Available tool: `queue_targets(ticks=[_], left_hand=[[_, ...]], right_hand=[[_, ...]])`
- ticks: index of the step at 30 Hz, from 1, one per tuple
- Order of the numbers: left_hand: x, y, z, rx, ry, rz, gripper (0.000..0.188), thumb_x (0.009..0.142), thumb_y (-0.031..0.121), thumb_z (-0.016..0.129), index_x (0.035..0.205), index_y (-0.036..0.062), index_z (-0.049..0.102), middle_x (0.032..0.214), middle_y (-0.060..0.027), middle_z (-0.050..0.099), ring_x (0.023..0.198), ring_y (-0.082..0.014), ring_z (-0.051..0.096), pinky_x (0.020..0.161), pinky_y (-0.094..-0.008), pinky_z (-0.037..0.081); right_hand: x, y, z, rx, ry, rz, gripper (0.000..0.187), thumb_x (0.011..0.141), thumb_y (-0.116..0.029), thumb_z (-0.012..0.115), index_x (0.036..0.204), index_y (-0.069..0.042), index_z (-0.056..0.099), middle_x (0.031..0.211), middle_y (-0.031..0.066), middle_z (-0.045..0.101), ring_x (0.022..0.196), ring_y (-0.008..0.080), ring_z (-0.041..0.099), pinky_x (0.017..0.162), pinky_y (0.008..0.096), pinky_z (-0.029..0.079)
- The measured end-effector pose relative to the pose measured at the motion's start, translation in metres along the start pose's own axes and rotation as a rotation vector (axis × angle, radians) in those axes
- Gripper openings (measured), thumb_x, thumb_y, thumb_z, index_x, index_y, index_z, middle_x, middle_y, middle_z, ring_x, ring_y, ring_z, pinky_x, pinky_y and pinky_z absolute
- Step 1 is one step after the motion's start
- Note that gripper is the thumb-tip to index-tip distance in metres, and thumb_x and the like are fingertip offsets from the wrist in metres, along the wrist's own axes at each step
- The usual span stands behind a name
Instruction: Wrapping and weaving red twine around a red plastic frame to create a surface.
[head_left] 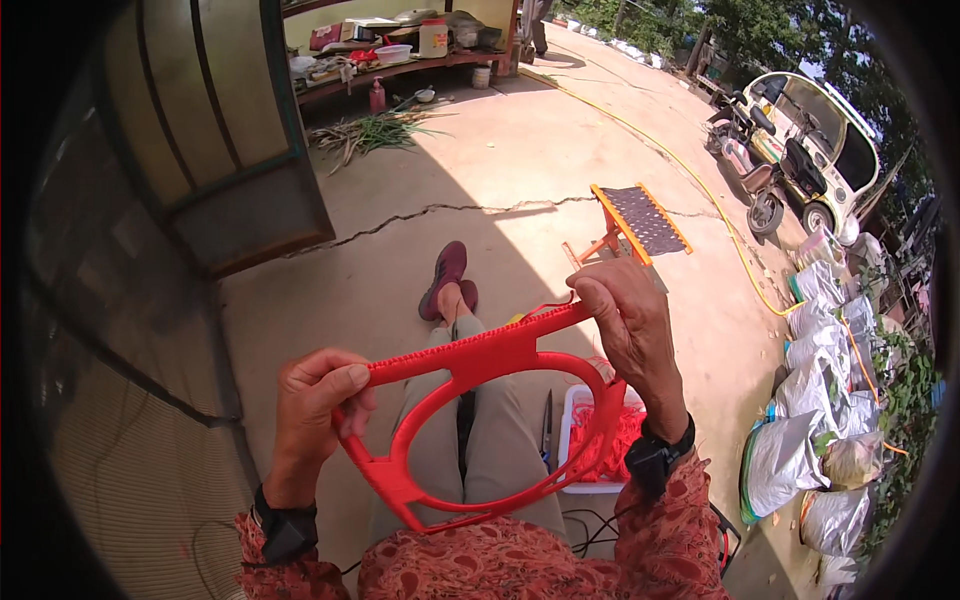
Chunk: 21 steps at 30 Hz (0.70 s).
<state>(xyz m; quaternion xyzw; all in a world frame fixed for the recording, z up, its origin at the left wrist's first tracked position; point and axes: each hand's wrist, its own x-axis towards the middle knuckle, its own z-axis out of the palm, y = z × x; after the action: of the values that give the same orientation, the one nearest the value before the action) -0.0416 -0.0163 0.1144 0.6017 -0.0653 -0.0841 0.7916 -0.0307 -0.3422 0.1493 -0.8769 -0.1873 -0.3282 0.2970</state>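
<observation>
Over my lap I hold up a red frame (492, 362), a straight-sided outline with a large oval ring inside it. Red strand is wound along its top bar, with a ridged row at the edge. My left hand (318, 408) is closed on the bar's left end, thumb on top. At the upper right corner my right hand (632, 322) pinches the frame between thumb and fingers. A loose red strand rises near the right fingers. Below the right forearm, a white tub (564, 445) holds a tangle of red strands (628, 440), partly hidden by the frame.
A dark narrow tool (547, 425) lies beside the tub. Ahead stands a folding stool (645, 218) with orange rails. Door panels (215, 110) rise at left; a cluttered shelf (400, 68) is beyond. White sacks (790, 465), a yellow hose (690, 170) and a three-wheeled vehicle (820, 140) are right.
</observation>
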Motion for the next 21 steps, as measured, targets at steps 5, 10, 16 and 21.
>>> queue_targets(ticks=[5,10,16,21], left_hand=[[0.002,-0.006,-0.012,-0.019,0.013,0.008,0.014,0.087,0.011,0.062,0.085,-0.0024,0.064,0.061,-0.0101,0.061,0.038,-0.0125,0.050,0.034,-0.0227,0.037],[0.006,-0.012,-0.028,-0.043,0.037,0.018,0.015,0.087,0.012,0.061,0.085,-0.0028,0.063,0.061,-0.0116,0.061,0.037,-0.0136,0.050,0.034,-0.0235,0.039],[0.014,-0.023,-0.039,-0.029,0.039,0.032,0.016,0.088,0.013,0.060,0.086,-0.0024,0.062,0.060,-0.0120,0.060,0.037,-0.0142,0.050,0.034,-0.0239,0.039],[0.021,-0.025,-0.040,-0.067,0.000,0.018,0.017,0.088,0.015,0.060,0.087,-0.0020,0.061,0.059,-0.0121,0.060,0.037,-0.0155,0.050,0.035,-0.0249,0.040]], right_hand=[[-0.008,0.027,-0.005,0.183,0.020,0.255,0.035,0.098,-0.032,0.055,0.095,0.000,0.068,0.077,0.0070,0.065,0.072,0.0188,0.059,0.069,0.0333,0.047],[-0.030,0.052,-0.001,0.618,-0.044,0.549,0.044,0.100,-0.039,0.051,0.102,0.002,0.067,0.081,0.0034,0.066,0.072,0.0094,0.058,0.066,0.0241,0.049],[-0.033,0.047,0.001,0.713,-0.041,0.596,0.034,0.098,-0.029,0.056,0.108,0.002,0.065,0.081,0.0033,0.066,0.072,0.0087,0.060,0.065,0.0219,0.049],[-0.015,0.036,-0.003,0.867,-0.091,0.603,0.030,0.098,-0.025,0.057,0.108,0.002,0.064,0.075,0.0039,0.063,0.069,0.0086,0.059,0.061,0.0214,0.049]])
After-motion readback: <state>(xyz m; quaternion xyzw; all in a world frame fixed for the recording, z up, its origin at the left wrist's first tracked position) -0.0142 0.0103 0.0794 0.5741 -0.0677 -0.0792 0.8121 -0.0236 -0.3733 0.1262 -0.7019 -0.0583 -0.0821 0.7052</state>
